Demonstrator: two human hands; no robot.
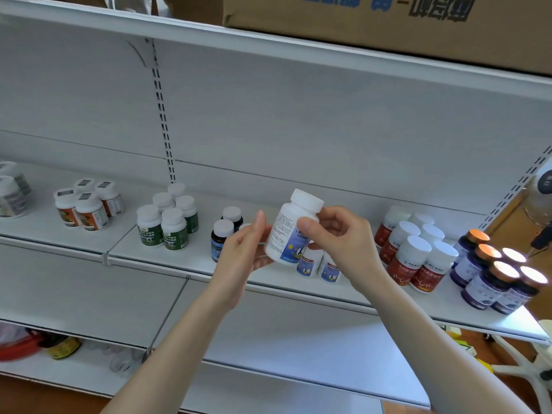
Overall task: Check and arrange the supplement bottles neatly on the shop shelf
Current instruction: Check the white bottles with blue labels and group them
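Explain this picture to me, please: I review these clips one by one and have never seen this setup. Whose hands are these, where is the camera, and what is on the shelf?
There is no machine here. A person wears one wide-angle camera on the head, looking forward and down, so the two bare arms reaching in from below are that person's own.

Both hands hold one white bottle with a blue label, lifted and tilted in front of the shelf. The left hand supports its side; the right hand grips near the white cap.

On the shelf stand groups of supplement bottles: green-labelled bottles, red-labelled bottles, purple bottles with orange caps, and two blue-labelled bottles behind the held one. A cardboard box sits on top.
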